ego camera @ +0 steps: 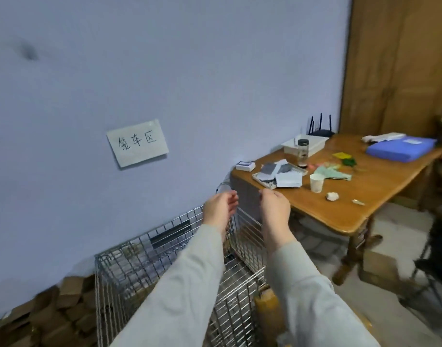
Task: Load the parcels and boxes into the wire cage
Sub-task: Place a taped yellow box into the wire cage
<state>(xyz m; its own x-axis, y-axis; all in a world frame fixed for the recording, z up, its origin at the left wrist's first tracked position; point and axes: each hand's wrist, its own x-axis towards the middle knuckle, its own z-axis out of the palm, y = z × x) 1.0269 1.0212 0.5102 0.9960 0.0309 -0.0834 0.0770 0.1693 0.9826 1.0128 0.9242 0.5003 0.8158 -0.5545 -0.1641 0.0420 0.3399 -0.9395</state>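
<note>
Both hands, left hand (218, 207) and right hand (275, 209), raised above wire cage (145, 261), fingers loosely curled, grasping nothing. Boxes (65, 304) piled on floor left of cage; loading looks barely begun, cage contents unclear.

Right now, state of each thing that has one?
Left hand: raised above cage, fingers loosely curled, empty.
Right hand: raised beside it, fingers curled, empty.
Cage: open-topped; contents unclear.
Boxes: piled on floor outside cage.
Cup: upright on table.
Bottle: upright, capped.
</note>
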